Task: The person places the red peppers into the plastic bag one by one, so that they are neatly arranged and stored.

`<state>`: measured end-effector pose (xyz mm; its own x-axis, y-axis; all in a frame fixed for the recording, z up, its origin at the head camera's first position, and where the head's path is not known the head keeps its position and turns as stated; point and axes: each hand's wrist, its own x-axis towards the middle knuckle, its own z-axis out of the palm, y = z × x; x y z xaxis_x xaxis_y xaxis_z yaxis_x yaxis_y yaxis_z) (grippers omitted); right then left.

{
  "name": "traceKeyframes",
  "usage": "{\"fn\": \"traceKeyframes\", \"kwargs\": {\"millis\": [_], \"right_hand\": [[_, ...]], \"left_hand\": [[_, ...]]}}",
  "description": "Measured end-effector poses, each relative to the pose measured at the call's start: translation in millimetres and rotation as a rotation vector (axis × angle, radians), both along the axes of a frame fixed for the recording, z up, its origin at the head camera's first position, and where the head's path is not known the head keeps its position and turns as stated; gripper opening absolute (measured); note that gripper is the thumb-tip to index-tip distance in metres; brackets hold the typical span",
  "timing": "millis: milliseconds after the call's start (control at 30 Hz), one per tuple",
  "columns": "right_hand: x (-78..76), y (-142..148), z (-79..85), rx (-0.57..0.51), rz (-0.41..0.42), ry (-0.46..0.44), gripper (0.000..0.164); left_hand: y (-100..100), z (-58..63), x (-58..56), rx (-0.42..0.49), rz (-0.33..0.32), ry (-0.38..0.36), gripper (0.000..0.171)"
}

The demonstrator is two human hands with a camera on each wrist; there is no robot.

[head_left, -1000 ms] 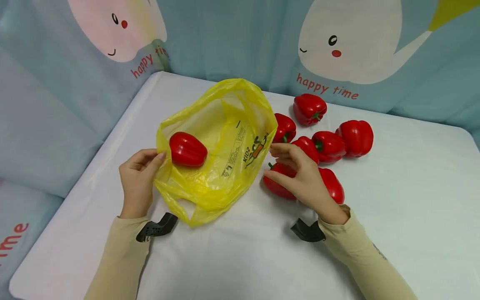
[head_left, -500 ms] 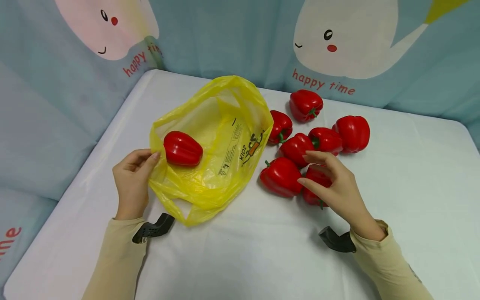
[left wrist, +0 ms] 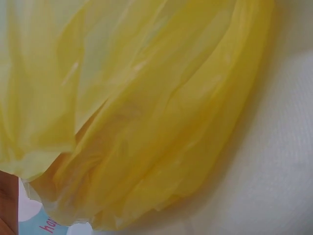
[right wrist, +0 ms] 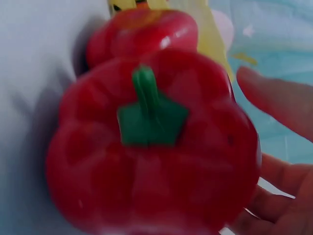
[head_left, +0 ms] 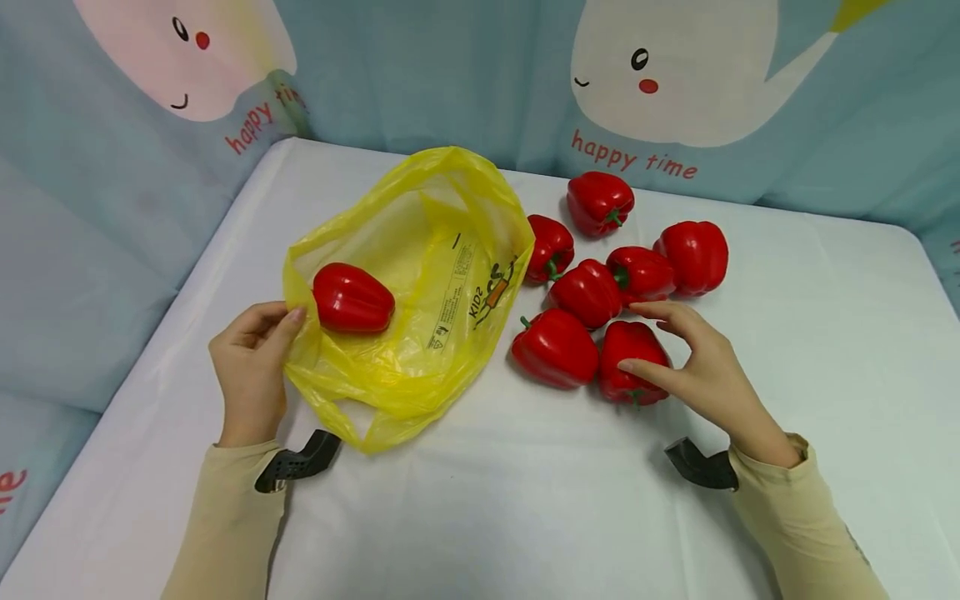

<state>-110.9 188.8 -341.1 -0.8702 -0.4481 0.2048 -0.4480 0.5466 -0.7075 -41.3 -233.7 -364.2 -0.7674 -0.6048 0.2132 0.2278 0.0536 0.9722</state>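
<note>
Gripping the glossy red bell pepper [head_left: 634, 342] beneath the right hand [head_left: 703, 367], on the white-covered tabletop [head_left: 525, 500], seemingly called for even opposed pressure: right grip, spread; left hand [head_left: 251, 357], pinched the thin yellow plastic bag [head_left: 408, 404].

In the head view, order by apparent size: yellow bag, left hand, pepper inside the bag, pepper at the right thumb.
1. Yellow bag
2. Left hand
3. Pepper inside the bag, other pepper: too alike to rank, the latter partly covered.

The carrier bag [head_left: 405, 417] is thin, shiny plastic; bell peppers [head_left: 587, 293] in and beside it, smooth, glossy; tablecloth [head_left: 480, 517] beneath and curtain [head_left: 450, 83] behind, matt cloth.
</note>
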Motion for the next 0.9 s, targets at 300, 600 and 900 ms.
{"fn": "traceKeyframes", "kwargs": {"millis": [300,600,900], "right_hand": [[-7.9,11,-0.1,0.031,0.046,-0.21,0.064],[-11.6,15,-1.4,0.123,0.064,-0.416,0.079],[-11.8,18,-2.4,0.148,0.111,-0.433,0.078]], "left_hand": [[0,0.0,0.2,0.01,-0.014,0.013,0.006],[-1,-1.3,0.4,0.018,-0.013,-0.017,0.01],[-2,-2.7,-0.4,0.015,-0.007,-0.019,0.01]]}}
